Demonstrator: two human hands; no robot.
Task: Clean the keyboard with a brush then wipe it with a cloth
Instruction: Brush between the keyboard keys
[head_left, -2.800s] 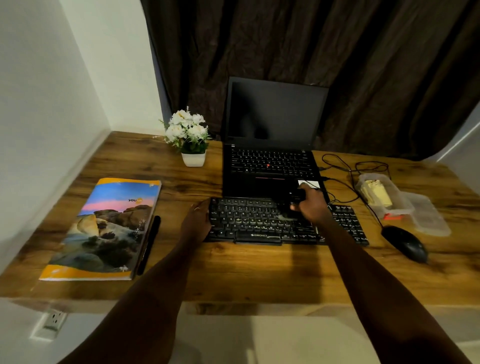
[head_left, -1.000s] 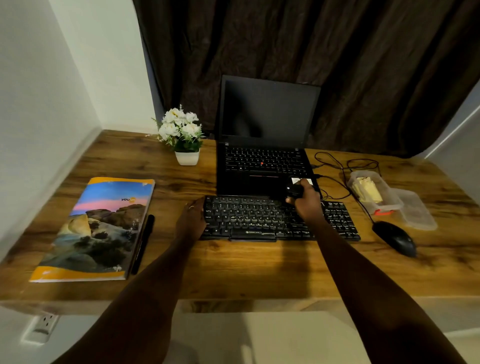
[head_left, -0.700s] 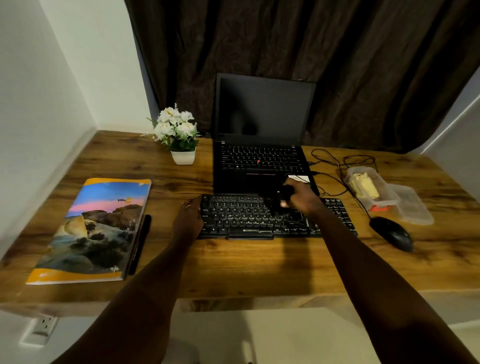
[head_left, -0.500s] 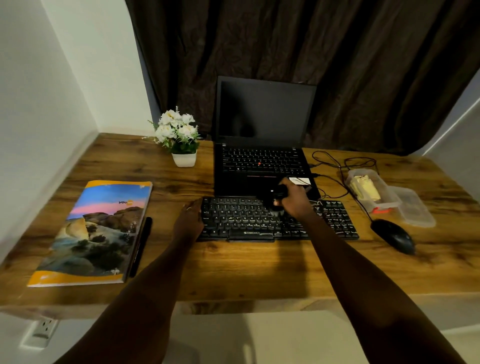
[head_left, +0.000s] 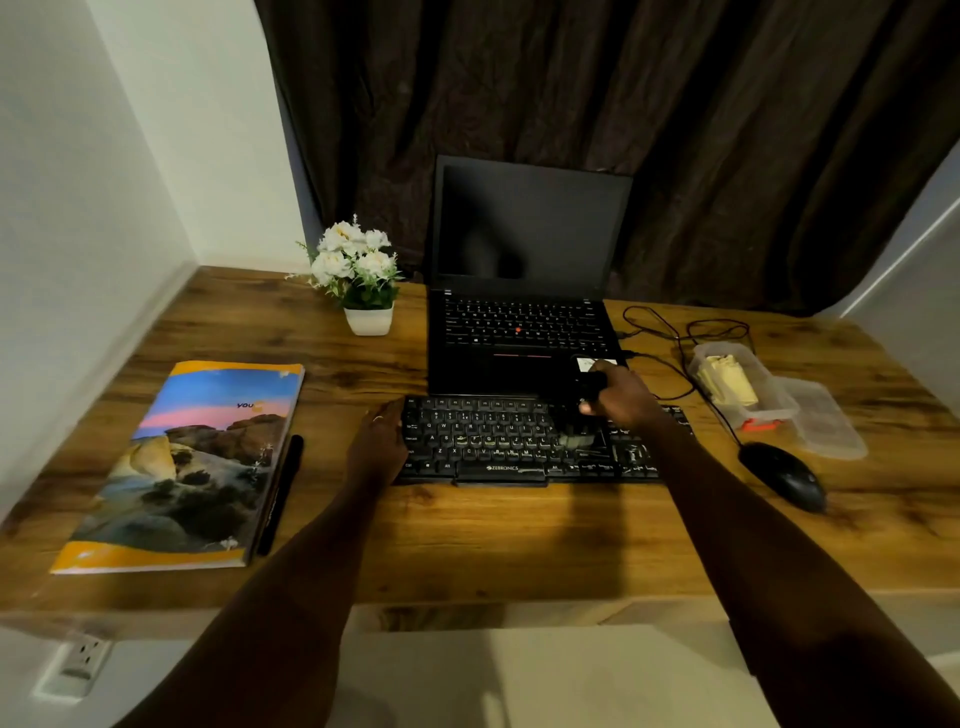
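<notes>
1. Location: the keyboard (head_left: 524, 441) lies at the centre of the frame on the counter (head_left: 467, 535), directly below the open laptop (head_left: 519, 322). I cannot tell whether the two edges touch.
2. Long axis: the keyboard runs left to right across the frame, its right end sitting slightly lower than its left.
3. Left hand (head_left: 376, 447): it rests on the keyboard's left end with the fingers laid fairly straight and holding nothing. I judge it to be bracing the keyboard against sliding.
4. Right hand (head_left: 621, 397): it sits right of centre over the keyboard's upper edge, with the fingers curled round the dark brush (head_left: 582, 415). The bristles angle down and left onto the keys. The tip is blurred, so I cannot name the exact row.
5. Governing relation: the bristles meet the keys right of the keyboard's midpoint. The main key block extends left of them, and the number pad lies to the right under the forearm. I judge that the next strokes should travel along the long axis, and the right hand is nearer to both sections.
6. Cloth: I cannot identify one. A clear container (head_left: 727, 382) at the right of the frame holds something pale yellow that may be the cloth. The right hand is nearer to it.
</notes>
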